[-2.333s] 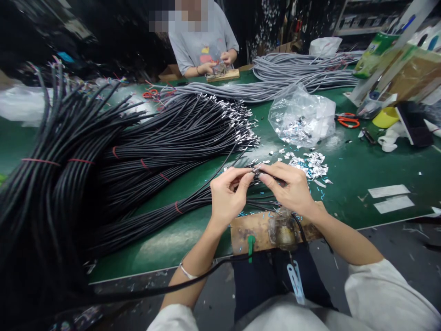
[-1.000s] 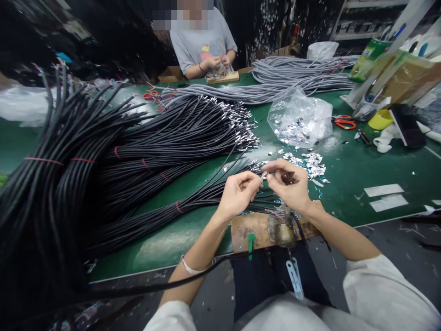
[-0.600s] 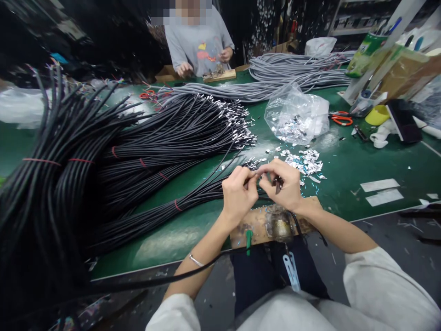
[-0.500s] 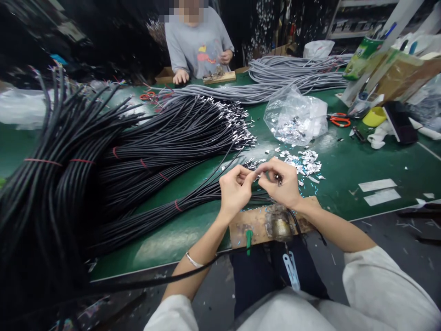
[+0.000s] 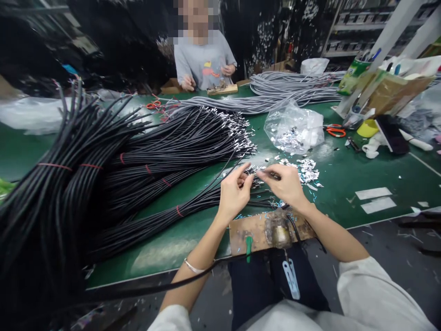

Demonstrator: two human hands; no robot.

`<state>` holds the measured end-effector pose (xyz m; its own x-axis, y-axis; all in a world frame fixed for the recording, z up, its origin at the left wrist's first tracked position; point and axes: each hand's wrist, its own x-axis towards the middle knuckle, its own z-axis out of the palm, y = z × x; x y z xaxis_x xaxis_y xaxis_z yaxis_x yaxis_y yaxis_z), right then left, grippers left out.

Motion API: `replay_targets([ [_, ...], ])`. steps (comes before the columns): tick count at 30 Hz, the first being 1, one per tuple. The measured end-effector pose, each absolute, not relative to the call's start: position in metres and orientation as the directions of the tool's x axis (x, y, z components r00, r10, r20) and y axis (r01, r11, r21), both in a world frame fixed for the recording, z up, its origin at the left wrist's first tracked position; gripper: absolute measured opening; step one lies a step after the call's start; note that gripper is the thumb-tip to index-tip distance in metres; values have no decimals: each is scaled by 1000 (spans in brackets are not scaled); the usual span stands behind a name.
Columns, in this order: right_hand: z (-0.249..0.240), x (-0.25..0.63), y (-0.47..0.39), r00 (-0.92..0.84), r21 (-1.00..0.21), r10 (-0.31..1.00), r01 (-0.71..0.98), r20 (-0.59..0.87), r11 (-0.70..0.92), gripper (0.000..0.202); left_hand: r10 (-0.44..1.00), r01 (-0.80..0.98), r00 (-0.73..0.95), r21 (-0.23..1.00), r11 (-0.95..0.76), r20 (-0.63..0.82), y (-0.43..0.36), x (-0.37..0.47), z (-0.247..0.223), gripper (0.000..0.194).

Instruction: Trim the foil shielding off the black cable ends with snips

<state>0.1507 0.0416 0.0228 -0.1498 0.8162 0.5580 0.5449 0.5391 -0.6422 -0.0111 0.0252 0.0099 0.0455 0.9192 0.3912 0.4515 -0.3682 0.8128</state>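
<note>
My left hand (image 5: 235, 191) is raised over the ends of a black cable bundle (image 5: 179, 210), its fingers curled and closed; what they hold is too small to make out. Just to its right is my right hand (image 5: 284, 184), thumb and fingers pinched near the left fingertips. Below both hands lies a wooden board (image 5: 241, 234) with a metal fixture (image 5: 278, 233) and a green piece (image 5: 248, 248). A black cable (image 5: 172, 284) runs across my left forearm toward the board.
Tied black cables (image 5: 165, 151) cover the left. Beyond the hands are scraps (image 5: 308, 170), a clear plastic bag (image 5: 294, 126), orange-handled scissors (image 5: 335, 130) and grey cables (image 5: 275, 87). A phone (image 5: 392, 133) lies at right. Another person (image 5: 205, 59) sits across the table.
The fingertips have moved slightly apart, and my left index finger is straighter. The view has shifted slightly. The person opposite has raised one hand off the table.
</note>
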Motion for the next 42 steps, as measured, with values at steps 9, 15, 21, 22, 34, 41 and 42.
replay_targets([
  [9,11,137,26,-314,-194,541,701,780,686,29,800,593,31,633,-498,600,12,-5,9,14],
  [15,24,138,22,-201,-646,795,487,573,588,35,719,803,162,333,-494,676,13,-2,-4,22],
  [21,39,159,39,83,-811,863,395,499,431,22,753,630,40,569,-529,657,21,-4,4,9],
  [22,38,160,41,57,-792,858,420,511,443,31,754,606,8,597,-526,657,21,-4,8,7],
  [34,30,154,35,-213,-604,702,381,679,700,11,785,585,21,629,-512,619,13,-8,20,13],
  [41,31,148,33,-179,-820,850,227,495,525,6,903,283,-44,873,-398,426,15,-10,18,10],
  [42,32,147,34,-198,-901,902,136,383,412,9,907,229,-41,887,-401,420,16,-11,18,9],
])
